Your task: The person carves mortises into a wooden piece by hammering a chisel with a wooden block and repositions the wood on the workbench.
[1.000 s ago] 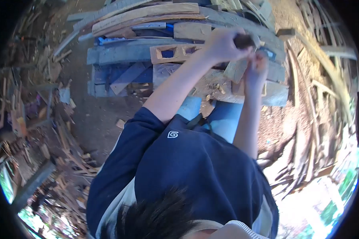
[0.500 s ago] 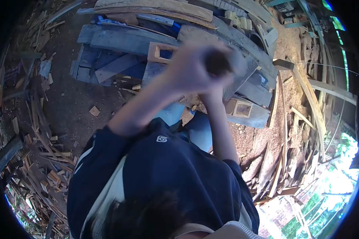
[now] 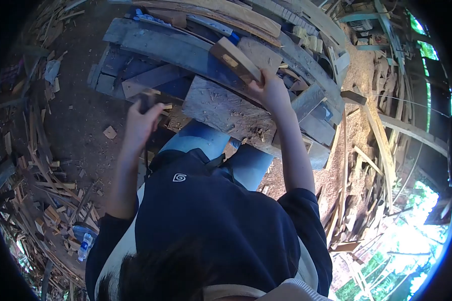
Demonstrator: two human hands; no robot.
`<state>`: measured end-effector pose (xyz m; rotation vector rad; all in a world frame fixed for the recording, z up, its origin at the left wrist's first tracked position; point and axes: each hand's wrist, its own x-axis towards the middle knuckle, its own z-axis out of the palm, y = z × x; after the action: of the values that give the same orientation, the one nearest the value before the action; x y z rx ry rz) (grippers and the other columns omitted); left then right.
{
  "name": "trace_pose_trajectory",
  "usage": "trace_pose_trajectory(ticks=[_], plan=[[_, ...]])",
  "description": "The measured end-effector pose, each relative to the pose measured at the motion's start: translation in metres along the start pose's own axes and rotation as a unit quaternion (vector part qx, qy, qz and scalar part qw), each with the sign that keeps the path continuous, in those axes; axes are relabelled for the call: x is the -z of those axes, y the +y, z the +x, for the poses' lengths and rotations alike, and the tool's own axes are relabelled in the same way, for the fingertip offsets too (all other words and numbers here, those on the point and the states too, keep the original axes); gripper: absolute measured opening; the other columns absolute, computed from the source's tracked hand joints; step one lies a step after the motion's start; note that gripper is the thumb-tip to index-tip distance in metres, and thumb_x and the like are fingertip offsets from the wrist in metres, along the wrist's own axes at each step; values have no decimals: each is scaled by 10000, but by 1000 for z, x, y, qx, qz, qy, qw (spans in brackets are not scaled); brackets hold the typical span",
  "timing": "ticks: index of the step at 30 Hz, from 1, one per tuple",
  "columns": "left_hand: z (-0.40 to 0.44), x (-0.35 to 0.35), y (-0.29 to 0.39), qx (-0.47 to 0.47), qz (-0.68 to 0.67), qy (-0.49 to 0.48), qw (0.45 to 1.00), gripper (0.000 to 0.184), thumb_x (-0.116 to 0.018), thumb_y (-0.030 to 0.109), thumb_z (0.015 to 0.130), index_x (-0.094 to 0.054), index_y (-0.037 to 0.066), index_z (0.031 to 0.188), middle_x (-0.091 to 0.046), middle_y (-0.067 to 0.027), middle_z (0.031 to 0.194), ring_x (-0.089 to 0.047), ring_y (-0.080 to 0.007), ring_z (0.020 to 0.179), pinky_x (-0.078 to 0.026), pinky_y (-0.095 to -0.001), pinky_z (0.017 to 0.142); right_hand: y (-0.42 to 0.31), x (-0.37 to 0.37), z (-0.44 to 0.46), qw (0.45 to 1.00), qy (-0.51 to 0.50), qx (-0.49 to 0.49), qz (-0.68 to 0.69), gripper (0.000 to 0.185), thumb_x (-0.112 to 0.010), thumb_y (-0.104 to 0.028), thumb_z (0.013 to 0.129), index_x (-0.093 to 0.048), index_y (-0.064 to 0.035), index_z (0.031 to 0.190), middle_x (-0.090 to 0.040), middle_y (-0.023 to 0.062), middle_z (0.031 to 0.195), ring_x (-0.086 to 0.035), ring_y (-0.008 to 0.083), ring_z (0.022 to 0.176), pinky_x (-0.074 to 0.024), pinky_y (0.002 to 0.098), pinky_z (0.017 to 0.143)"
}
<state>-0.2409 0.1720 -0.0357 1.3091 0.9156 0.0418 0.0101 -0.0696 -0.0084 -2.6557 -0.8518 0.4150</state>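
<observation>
A long wooden block (image 3: pixel 235 59) with a slot in its face is in my right hand (image 3: pixel 272 90), whose fingers close on its near end. It slants over the wooden bench, its far end toward the upper left. My left hand (image 3: pixel 141 123) is lower and to the left, closed around a dark object (image 3: pixel 146 102) that is blurred and partly covered by the fingers. Between my hands lies a broad, rough wooden slab (image 3: pixel 218 103), scarred on top and sprinkled with chips, just in front of my knees.
Long planks (image 3: pixel 171 47) and curved boards (image 3: pixel 226 17) lie across the bench. Sawdust and offcuts (image 3: pixel 354 165) cover the ground at right. Scrap wood (image 3: pixel 50 215) is heaped at left, near a plastic bottle (image 3: pixel 85 247). A beam (image 3: pixel 417 133) juts in from the right.
My hands were together, raised and blurred over the bench; now they are apart. The left hand has moved down and left with the dark object. The right hand now holds the slotted block.
</observation>
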Motion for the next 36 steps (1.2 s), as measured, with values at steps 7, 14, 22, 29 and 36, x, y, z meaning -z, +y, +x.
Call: trace_pose_trajectory(ticks=[7,14,22,29,36], plan=[[-12,-58,-9,-102,129,-121,979,305,-712,223,836,-656,1,1038,-709,-126,897,-679,-217,873,-503,-344,813,14,-6,-1,989,10,-6,148,373,-714,-240,760,-661,40,1001,-668,214,815,-664,269,715,-496,353,703],[-12,-66,-12,-109,244,-155,951,362,-722,263,812,-655,-12,1037,-703,-195,929,-693,-305,894,-517,-369,797,8,-11,-5,993,3,-49,109,342,-710,-220,723,-647,24,953,-670,218,865,-661,374,827,-509,406,751],[-4,-61,-5,-116,259,-143,948,347,-726,190,845,-646,-23,1108,-701,-132,975,-655,-183,923,-497,-321,846,25,-2,8,984,-161,27,66,464,-682,-399,881,-618,-9,1124,-558,222,1298,-538,325,1167,-417,417,974],[-7,-70,9,-120,219,-136,959,311,-732,177,847,-657,2,1092,-699,-89,968,-638,-151,913,-495,-314,831,29,-25,7,999,-38,1,-33,453,-684,-377,878,-572,-92,1211,-278,243,1538,-314,440,1388,-290,552,1094],[-5,-81,-5,-184,196,-140,953,266,-725,191,837,-652,-1,1006,-687,-142,856,-641,-183,792,-497,-329,754,20,-49,-27,982,176,49,42,406,-739,-353,815,-635,-135,1142,-490,209,1410,-441,413,1293,-353,519,1052]])
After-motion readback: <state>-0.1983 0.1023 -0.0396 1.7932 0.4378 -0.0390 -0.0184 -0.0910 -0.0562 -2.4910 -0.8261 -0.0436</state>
